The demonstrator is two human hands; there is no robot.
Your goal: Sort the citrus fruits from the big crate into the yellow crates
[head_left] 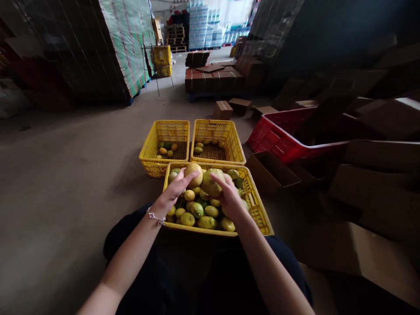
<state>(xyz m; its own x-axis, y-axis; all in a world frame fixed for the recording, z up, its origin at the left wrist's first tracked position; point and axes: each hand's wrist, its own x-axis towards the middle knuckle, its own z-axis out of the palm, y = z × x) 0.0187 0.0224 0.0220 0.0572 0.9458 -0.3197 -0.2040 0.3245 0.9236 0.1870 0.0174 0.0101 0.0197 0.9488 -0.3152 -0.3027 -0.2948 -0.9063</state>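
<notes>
My left hand (178, 187) is closed round a smooth yellow lemon (194, 176), thumb across its front. In my right hand (229, 197) is a larger greenish-yellow lemon (211, 183) with bumpy skin. Both fruits are raised side by side above a yellow plastic crate (259, 210). Many yellow and green lemons fill this crate, among them a greenish lemon (197, 209) and a yellow one (187, 219) near the front. My hands hide part of the fruit beneath them.
Two more yellow crates stand behind, the left crate (146, 151) and the right crate (236, 146), each with a few fruits. A red crate (278, 142) and cardboard boxes (272, 175) crowd the right side. Stacked brown cartons (213, 81) and a wrapped pallet (126, 43) stand farther back.
</notes>
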